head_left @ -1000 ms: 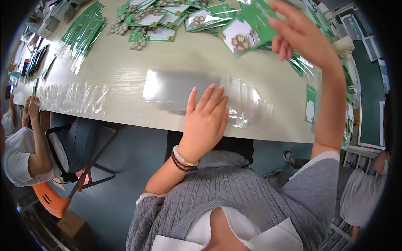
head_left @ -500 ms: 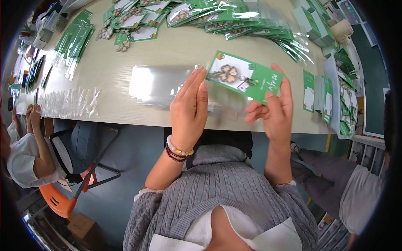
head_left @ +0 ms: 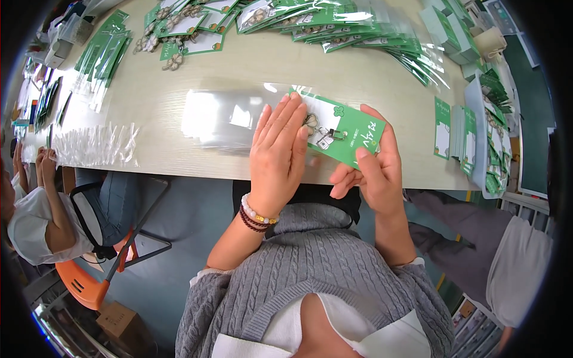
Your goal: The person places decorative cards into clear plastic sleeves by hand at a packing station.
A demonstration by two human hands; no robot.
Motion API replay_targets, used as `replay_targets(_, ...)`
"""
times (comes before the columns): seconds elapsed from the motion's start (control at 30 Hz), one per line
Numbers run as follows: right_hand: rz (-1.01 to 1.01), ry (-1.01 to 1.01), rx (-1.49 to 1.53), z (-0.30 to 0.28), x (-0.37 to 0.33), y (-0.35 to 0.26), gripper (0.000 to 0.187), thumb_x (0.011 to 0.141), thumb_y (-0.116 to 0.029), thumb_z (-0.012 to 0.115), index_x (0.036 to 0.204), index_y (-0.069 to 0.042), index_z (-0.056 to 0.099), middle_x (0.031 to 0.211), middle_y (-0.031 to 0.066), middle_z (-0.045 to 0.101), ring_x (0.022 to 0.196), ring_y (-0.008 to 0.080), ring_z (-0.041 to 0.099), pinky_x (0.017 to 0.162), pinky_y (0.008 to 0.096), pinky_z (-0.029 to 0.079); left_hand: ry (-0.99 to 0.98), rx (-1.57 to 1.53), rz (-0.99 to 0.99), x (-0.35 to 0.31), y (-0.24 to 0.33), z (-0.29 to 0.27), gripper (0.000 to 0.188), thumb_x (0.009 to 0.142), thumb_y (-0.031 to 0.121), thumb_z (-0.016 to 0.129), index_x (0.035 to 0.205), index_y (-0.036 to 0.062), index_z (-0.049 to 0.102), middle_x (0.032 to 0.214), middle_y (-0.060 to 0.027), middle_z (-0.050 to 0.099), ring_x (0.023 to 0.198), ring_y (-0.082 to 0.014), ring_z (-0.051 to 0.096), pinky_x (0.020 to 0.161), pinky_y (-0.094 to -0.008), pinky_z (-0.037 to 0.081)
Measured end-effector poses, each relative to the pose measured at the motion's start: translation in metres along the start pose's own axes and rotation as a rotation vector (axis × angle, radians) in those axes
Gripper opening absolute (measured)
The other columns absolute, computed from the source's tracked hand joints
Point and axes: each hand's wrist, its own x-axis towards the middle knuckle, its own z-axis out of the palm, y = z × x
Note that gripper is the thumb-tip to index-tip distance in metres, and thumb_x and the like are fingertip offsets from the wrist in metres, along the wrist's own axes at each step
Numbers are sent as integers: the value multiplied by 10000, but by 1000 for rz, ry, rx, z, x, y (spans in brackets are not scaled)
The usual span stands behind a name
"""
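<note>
My right hand (head_left: 380,179) pinches a green and white backing card (head_left: 358,126) by its right end, thumb on top and fingers beneath. A clover-shaped keychain (head_left: 311,123) with a dark clasp is fixed to the card's front. My left hand (head_left: 276,149) lies flat with its fingers stretched out, overlapping the card's left end and part of the keychain. Beneath and left of that hand is a stack of clear plastic bags (head_left: 206,116). Whether the card's hidden end touches a bag, I cannot tell.
Bagged cards (head_left: 352,27) pile up at the far side, beside loose cards with keychains (head_left: 203,42). More bagged cards (head_left: 102,53) and crumpled clear bags (head_left: 98,146) lie left. A bin of cards (head_left: 477,149) stands right. People sit or stand on both sides.
The card has moved left and down in my right hand. Its left end, formerly in plain sight, now lies behind my left fingers. My left hand has shifted slightly right.
</note>
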Motion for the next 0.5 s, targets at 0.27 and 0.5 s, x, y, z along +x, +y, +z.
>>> replay_targets(0.27,90,-65,50,-9,16,3,555,978,-138,395,1464,-84,132,742,173,629,500,200,623,464,265,521,-42,22,79,-4,9,-2,302,924,85,513,1200,-19,578,1286,-159,561,1241,-311,502,1068,-454,336)
replay_targets(0.5,60,-38,-40,-13,6,-6,565,968,-152,409,1470,-80,159,709,158,623,410,168,553,381,244,471,-6,-62,3,-9,8,-5,288,923,57,498,1185,-29,580,1264,-174,571,1217,-321,520,1050,-444,361)
